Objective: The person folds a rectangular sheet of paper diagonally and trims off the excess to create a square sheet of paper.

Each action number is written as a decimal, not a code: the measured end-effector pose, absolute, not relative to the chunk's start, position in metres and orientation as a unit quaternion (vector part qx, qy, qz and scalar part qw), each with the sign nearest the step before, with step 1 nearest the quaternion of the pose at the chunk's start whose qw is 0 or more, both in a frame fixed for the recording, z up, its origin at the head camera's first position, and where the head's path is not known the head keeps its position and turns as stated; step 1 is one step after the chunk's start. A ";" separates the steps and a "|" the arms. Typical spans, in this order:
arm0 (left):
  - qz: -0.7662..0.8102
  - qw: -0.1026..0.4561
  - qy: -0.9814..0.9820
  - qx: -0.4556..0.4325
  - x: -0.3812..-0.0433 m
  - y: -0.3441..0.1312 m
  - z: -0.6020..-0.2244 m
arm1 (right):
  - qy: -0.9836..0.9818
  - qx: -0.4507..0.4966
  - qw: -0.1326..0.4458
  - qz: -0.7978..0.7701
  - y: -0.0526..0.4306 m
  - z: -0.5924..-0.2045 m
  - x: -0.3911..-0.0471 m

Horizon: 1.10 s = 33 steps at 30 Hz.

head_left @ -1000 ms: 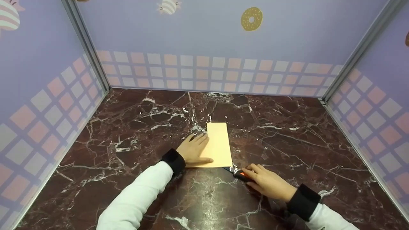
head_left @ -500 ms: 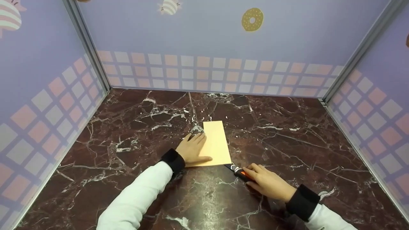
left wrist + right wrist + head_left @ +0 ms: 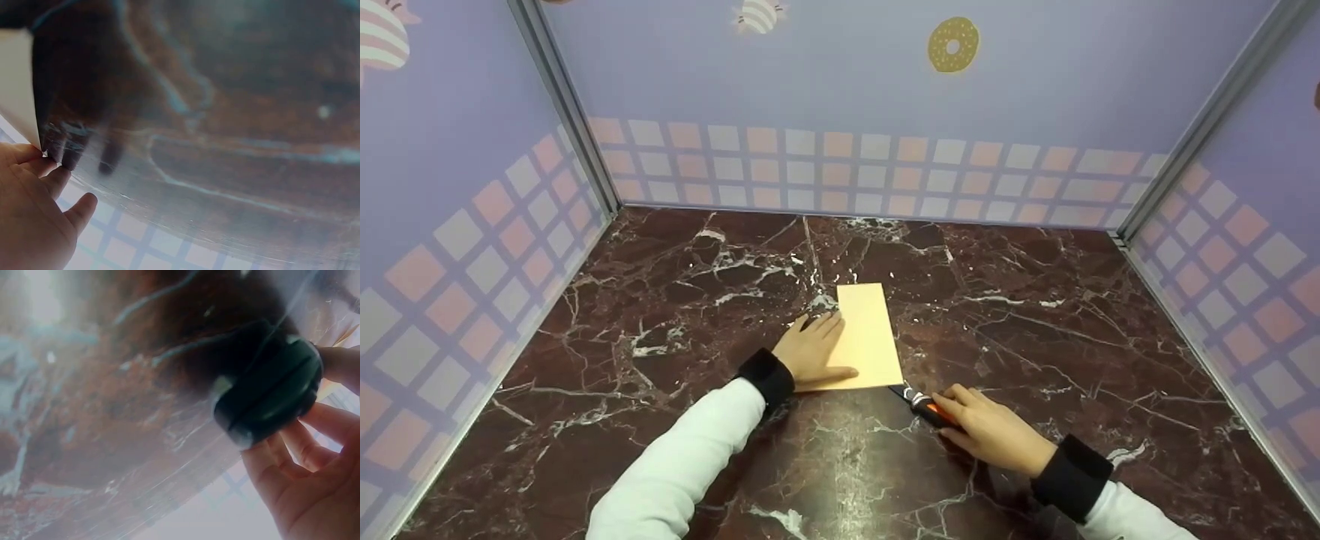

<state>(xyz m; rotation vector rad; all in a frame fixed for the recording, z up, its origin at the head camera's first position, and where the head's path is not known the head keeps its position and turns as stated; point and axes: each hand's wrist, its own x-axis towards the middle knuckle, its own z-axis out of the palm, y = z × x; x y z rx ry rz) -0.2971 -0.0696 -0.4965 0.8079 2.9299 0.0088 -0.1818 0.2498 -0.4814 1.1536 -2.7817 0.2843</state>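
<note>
A pale yellow sheet (image 3: 868, 330), narrower at its far end, lies on the dark marbled table. My left hand (image 3: 810, 351) rests on its left part, fingers spread and thumb along the near edge. In the left wrist view, fingertips of the left hand (image 3: 36, 202) meet the edge of the sheet (image 3: 17, 84). My right hand (image 3: 994, 427) grips what looks like a utility knife (image 3: 924, 409) with a black and orange handle. Its dark tip points left, right at the sheet's near right corner. The right wrist view shows the handle's rounded dark end (image 3: 273, 396) in the fingers.
The marbled table (image 3: 697, 465) is enclosed at the back and both sides by purple panels (image 3: 840, 90) with pink and white checks. Small white specks are scattered on the table beyond the sheet.
Over the second, the sheet has shifted slightly left and away from me. The knife tip, earlier overlapping the sheet's near edge, now sits just by the corner. Little differs over the last half second.
</note>
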 end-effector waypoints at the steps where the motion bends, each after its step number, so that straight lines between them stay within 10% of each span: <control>1: 0.005 0.052 0.963 0.265 -0.297 -0.070 -0.497 | -0.918 0.380 0.059 0.093 0.249 -0.481 -0.181; 33: 0.030 0.065 0.963 0.262 -0.295 -0.068 -0.493 | -0.933 0.344 0.049 0.090 0.248 -0.478 -0.187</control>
